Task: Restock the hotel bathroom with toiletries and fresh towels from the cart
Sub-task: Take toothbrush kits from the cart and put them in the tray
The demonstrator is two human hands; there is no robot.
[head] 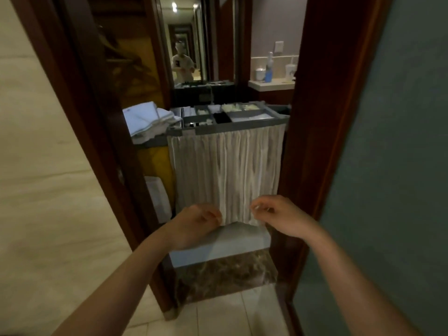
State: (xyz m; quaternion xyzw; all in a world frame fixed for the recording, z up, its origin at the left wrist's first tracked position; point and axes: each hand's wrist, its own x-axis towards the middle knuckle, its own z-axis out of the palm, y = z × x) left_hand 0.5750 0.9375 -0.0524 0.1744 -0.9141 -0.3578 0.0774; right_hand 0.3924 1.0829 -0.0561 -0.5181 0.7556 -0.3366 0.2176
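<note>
The cart (pixel 242 123) stands across the doorway, directly in front of the person, and its white curtain (pixel 225 170) hangs between the hands and the inside of the cart. The pleats run from top to bottom, and the hem runs from left to right at the height of the hands. The right hand (pixel 278 214) pinches the hem between thumb and fingers and holds it a little up, so a grey shelf (pixel 218 248) shows below. The left hand (pixel 196 223) is against the left part of the hem with curled fingers. Because of the blur I cannot tell if it holds cloth.

I judge that the next move is to lift or part the curtain, since the fresh stock is probably behind it. Both hands are equally near, but only the right one clearly has the cloth.

The toiletries tray (pixel 252 115) is on top of the cart, far above the hands, with small packets in its compartments. A heap of white towels (pixel 148 120) lies just left of it, over a yellow bag (pixel 157 163). Beyond the cart there is a mirror (pixel 189 44), and at the far right a worktop (pixel 271 85) with a blue bottle (pixel 269 71). Dark wooden door frames (pixel 322 93) stand on both sides, and the near floor (pixel 218 316) is pale tile.
</note>
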